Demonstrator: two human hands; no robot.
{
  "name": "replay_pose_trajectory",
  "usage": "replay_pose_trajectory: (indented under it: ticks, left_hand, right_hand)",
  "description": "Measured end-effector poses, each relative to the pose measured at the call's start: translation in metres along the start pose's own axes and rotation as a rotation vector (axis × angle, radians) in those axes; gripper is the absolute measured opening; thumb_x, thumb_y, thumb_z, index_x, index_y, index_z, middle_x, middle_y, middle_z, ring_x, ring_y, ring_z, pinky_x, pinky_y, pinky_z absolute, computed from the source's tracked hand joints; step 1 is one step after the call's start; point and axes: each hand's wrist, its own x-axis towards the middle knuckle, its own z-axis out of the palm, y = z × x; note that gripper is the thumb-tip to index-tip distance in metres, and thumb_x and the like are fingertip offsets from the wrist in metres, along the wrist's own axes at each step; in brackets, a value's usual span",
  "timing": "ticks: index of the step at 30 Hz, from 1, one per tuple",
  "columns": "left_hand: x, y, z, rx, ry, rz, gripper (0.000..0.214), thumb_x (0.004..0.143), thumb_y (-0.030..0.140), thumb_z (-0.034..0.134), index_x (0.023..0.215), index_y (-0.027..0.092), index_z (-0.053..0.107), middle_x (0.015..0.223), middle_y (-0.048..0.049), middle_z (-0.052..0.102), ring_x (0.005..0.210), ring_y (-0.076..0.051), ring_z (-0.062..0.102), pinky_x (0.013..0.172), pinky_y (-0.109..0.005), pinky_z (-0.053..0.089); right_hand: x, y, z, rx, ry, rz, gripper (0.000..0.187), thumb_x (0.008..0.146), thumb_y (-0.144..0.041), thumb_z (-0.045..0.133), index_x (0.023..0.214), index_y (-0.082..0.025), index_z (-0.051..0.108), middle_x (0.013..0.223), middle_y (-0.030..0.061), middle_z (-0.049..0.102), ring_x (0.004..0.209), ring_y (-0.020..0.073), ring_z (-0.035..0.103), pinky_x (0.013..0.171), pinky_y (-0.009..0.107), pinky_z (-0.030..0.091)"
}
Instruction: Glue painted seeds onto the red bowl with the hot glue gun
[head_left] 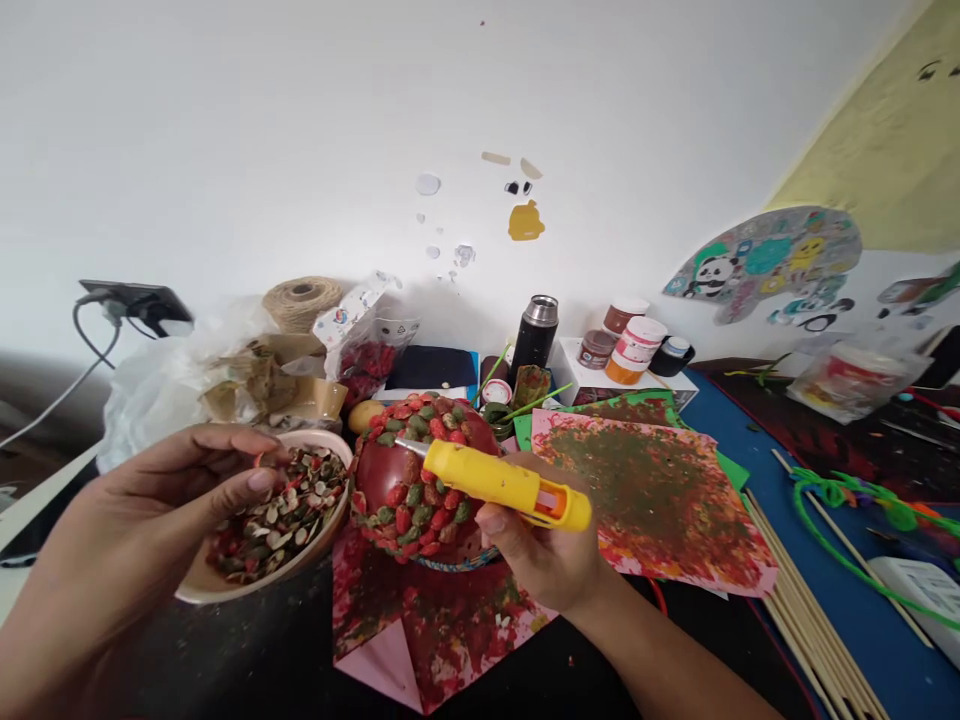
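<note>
My right hand (551, 555) is wrapped around a yellow glue gun (487, 478). Its metal tip points left and lies in front of a round dark-red balloon-like form (382, 478). Red and green painted shells (420, 510) cover much of that form, leaving smooth bare patches at its left and top. Beneath it, a patterned ring is partly visible. My left hand (172, 510) has thumb and fingertips pinched over a pale bowl (259, 590) of loose shells (289, 520). A small reddish shell seems to show between those fingertips, mostly hidden.
Paint-stained pink sheets (660, 500) lie under and right of the form. Behind stand a black flask (534, 340), paint jars (637, 350), a twine roll (302, 303) and plastic bags (172, 390). Wooden sticks (814, 620) and green cord (814, 525) lie right.
</note>
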Motion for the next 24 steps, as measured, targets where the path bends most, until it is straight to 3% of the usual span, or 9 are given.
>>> replay_pose_trajectory:
  ticks: [2, 4, 8, 11, 16, 21, 24]
  left_hand:
    - [0.002, -0.003, -0.014, 0.061, 0.036, -0.007, 0.056, 0.066, 0.081, 0.086, 0.098, 0.035, 0.084, 0.107, -0.0039, 0.092, 0.099, -0.036, 0.085, 0.08, -0.045, 0.075]
    - [0.005, -0.012, -0.027, 0.227, 0.004, 0.005, 0.064, 0.066, 0.089, 0.08, 0.099, 0.035, 0.086, 0.106, -0.0028, 0.092, 0.097, -0.034, 0.084, 0.077, -0.041, 0.073]
    - [0.01, -0.031, -0.041, 0.492, -0.196, -0.003, 0.072, 0.07, 0.097, 0.067, 0.104, 0.037, 0.088, 0.104, -0.0007, 0.093, 0.084, -0.031, 0.084, 0.071, -0.036, 0.069]
    - [0.013, -0.037, -0.041, 0.577, -0.322, 0.024, 0.073, 0.077, 0.095, 0.059, 0.107, 0.036, 0.088, 0.106, -0.0011, 0.094, 0.078, -0.029, 0.083, 0.072, -0.035, 0.067]
    - [0.019, -0.04, -0.042, 0.621, -0.348, 0.076, 0.073, 0.084, 0.09, 0.053, 0.119, 0.035, 0.086, 0.115, -0.0028, 0.092, 0.095, -0.03, 0.084, 0.082, -0.036, 0.066]
    - [0.019, -0.043, -0.052, 0.688, -0.453, 0.147, 0.059, 0.087, 0.084, 0.054, 0.096, 0.036, 0.086, 0.106, -0.0043, 0.091, 0.095, -0.033, 0.079, 0.085, -0.038, 0.063]
    - [0.02, -0.053, -0.047, 0.719, -0.54, 0.177, 0.049, 0.088, 0.072, 0.055, 0.09, 0.036, 0.088, 0.104, -0.0054, 0.091, 0.101, -0.034, 0.079, 0.093, -0.039, 0.061]
  right_hand:
    - [0.0, 0.0, -0.002, -0.008, -0.009, -0.021, 0.045, 0.118, -0.052, 0.067, 0.084, -0.024, 0.07, 0.074, 0.0009, 0.074, 0.051, 0.0141, 0.065, 0.054, 0.028, 0.057]
    - [0.0, -0.001, -0.003, -0.025, 0.002, -0.038, 0.043, 0.117, -0.051, 0.068, 0.083, -0.024, 0.07, 0.076, 0.0015, 0.076, 0.05, 0.0132, 0.064, 0.052, 0.027, 0.055]
    - [-0.001, -0.004, -0.006, -0.045, 0.002, -0.036, 0.039, 0.116, -0.046, 0.072, 0.083, -0.023, 0.07, 0.082, 0.0035, 0.08, 0.05, 0.0131, 0.066, 0.049, 0.026, 0.054]
    - [-0.001, -0.005, -0.006, -0.045, -0.002, -0.049, 0.039, 0.114, -0.041, 0.074, 0.079, -0.024, 0.067, 0.083, 0.0037, 0.081, 0.055, 0.0144, 0.071, 0.052, 0.026, 0.057]
    - [-0.001, -0.006, -0.006, -0.105, -0.005, -0.112, 0.028, 0.112, -0.037, 0.076, 0.088, -0.024, 0.07, 0.081, 0.0018, 0.081, 0.061, 0.016, 0.075, 0.057, 0.026, 0.059]
    - [-0.002, -0.002, -0.006, -0.097, -0.015, -0.118, 0.022, 0.113, -0.038, 0.075, 0.096, -0.024, 0.072, 0.083, 0.0013, 0.082, 0.062, 0.016, 0.075, 0.057, 0.026, 0.059]
    - [-0.004, -0.002, -0.004, -0.095, -0.026, -0.123, 0.022, 0.113, -0.041, 0.076, 0.098, -0.025, 0.072, 0.079, -0.0001, 0.08, 0.058, 0.0154, 0.072, 0.053, 0.026, 0.057]
